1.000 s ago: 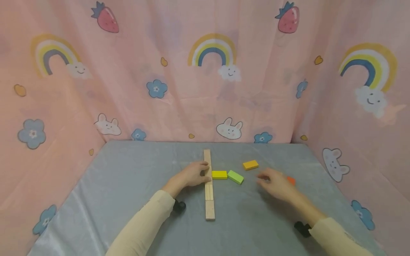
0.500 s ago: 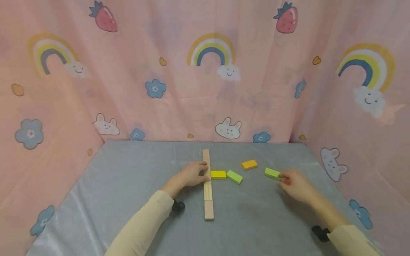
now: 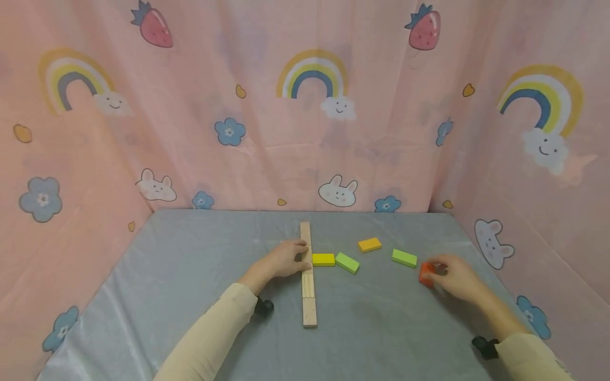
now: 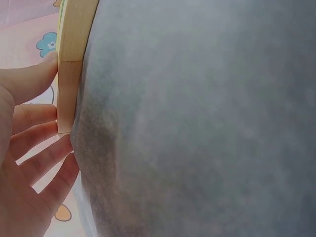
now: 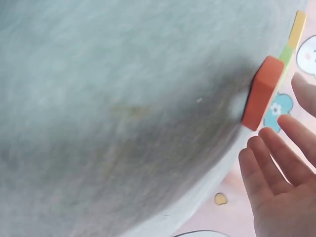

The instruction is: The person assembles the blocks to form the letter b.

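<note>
A straight row of plain wooden blocks [image 3: 308, 286] runs front to back on the grey cloth. My left hand [image 3: 282, 260] rests against the row's left side and top, fingers extended, with thumb and fingertips touching the wood [image 4: 69, 94] in the left wrist view. A yellow block [image 3: 323, 260] sits end-on at the row's right side, with a tilted light-green block [image 3: 347, 263] beside it. At the right, my right hand [image 3: 459, 278] is beside an orange-red block [image 3: 425, 274], its fingertips right at the block. In the right wrist view, the fingers are spread straight by the orange-red block [image 5: 262, 94].
An orange-yellow block [image 3: 369, 245] lies further back, and another light-green block [image 3: 404, 258] stands between it and the right hand. Pink patterned cloth [image 3: 305, 159] encloses the back and sides of the table [image 3: 229, 233].
My right hand has moved right, from near the middle blocks to the orange-red block, uncovering the second light-green block. My left hand has stayed at the wooden row.
</note>
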Available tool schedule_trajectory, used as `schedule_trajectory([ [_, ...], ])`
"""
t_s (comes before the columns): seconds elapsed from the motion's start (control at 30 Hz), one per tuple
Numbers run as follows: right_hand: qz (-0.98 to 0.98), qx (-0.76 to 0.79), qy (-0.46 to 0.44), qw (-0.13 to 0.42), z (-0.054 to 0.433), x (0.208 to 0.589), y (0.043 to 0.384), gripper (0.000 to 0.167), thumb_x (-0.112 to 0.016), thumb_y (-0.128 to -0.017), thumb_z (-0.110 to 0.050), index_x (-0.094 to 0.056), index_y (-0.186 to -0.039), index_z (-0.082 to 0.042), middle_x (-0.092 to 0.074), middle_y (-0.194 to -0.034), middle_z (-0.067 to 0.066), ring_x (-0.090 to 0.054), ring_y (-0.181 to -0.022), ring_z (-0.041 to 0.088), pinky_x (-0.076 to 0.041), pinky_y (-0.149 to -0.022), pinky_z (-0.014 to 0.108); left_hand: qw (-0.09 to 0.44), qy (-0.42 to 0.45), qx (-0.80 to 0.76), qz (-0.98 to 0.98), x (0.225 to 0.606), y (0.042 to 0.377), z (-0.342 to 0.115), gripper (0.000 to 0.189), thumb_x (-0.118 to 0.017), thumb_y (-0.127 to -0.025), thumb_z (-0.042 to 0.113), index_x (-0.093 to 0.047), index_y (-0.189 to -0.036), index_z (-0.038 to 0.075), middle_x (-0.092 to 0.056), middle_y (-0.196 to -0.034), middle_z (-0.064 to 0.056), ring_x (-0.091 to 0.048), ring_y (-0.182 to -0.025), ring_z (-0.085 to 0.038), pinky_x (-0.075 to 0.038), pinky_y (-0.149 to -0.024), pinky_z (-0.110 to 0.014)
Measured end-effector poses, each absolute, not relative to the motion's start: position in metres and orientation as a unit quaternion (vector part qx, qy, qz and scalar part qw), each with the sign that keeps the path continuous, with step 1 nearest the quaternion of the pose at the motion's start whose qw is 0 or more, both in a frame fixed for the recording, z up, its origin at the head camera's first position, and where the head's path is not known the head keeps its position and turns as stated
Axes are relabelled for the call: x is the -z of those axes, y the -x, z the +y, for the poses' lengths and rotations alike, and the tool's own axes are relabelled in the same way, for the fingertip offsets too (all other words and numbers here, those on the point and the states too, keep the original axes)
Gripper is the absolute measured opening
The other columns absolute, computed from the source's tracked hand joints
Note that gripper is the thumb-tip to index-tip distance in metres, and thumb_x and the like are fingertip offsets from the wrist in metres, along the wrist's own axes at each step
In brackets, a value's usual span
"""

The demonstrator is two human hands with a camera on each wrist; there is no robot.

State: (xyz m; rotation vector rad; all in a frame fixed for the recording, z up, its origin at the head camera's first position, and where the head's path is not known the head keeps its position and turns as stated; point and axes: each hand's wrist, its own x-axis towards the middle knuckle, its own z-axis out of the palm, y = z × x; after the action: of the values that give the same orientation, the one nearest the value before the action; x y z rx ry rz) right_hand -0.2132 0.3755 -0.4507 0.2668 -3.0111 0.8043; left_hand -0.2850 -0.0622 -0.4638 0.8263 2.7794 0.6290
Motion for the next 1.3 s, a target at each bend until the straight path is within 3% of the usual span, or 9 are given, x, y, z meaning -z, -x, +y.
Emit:
schedule_trajectory([
  [0.13, -0.963, -0.260, -0.072, -0.007, 0.379, 0.453, 0.211, 0.058, -0.082, -0.087, -0.030, -0.063, -0.122, 0.012, -0.063, -0.118, 0.030, -0.062, -0.104, 0.046, -0.052, -0.086, 0.061, 0.085, -0.279, -0.207, 0.934, 0.466, 0.287, -0.062, 0.060, -0.069, -0.098, 0.037, -0.055, -0.146, 0.002, -0.046, -0.156, -0.011, -0.041, -0.144, -0.032, -0.034, -0.118, -0.045],
  [0.27, -0.961, -0.265, -0.074, -0.018, 0.381, 0.456, 0.211, 0.063, -0.083, -0.086, -0.030, -0.061, -0.126, 0.014, -0.061, -0.122, 0.032, -0.061, -0.105, 0.045, -0.051, -0.089, 0.061, 0.083, -0.280, -0.203, 0.935, 0.468, 0.288, -0.063, 0.060, -0.068, -0.098, 0.037, -0.054, -0.146, 0.003, -0.046, -0.155, -0.011, -0.041, -0.144, -0.032, -0.034, -0.118, -0.045],
  [0.63, -0.960, -0.263, -0.093, -0.013, 0.379, 0.462, 0.215, 0.065, -0.085, -0.083, -0.036, -0.065, -0.122, 0.011, -0.065, -0.115, 0.021, -0.063, -0.098, 0.034, -0.055, -0.083, 0.054, 0.081, -0.279, -0.208, 0.934, 0.469, 0.287, -0.063, 0.061, -0.069, -0.098, 0.038, -0.055, -0.146, 0.003, -0.047, -0.155, -0.011, -0.041, -0.144, -0.033, -0.034, -0.118, -0.046],
  [1.3, -0.947, -0.285, -0.139, -0.053, 0.332, 0.448, 0.206, 0.061, -0.088, -0.080, -0.035, -0.068, -0.124, 0.002, -0.066, -0.116, 0.009, -0.062, -0.106, 0.030, -0.054, -0.093, 0.053, 0.083, -0.277, -0.211, 0.934, 0.465, 0.286, -0.062, 0.060, -0.070, -0.098, 0.037, -0.056, -0.145, 0.002, -0.047, -0.155, -0.011, -0.042, -0.143, -0.033, -0.034, -0.118, -0.047],
])
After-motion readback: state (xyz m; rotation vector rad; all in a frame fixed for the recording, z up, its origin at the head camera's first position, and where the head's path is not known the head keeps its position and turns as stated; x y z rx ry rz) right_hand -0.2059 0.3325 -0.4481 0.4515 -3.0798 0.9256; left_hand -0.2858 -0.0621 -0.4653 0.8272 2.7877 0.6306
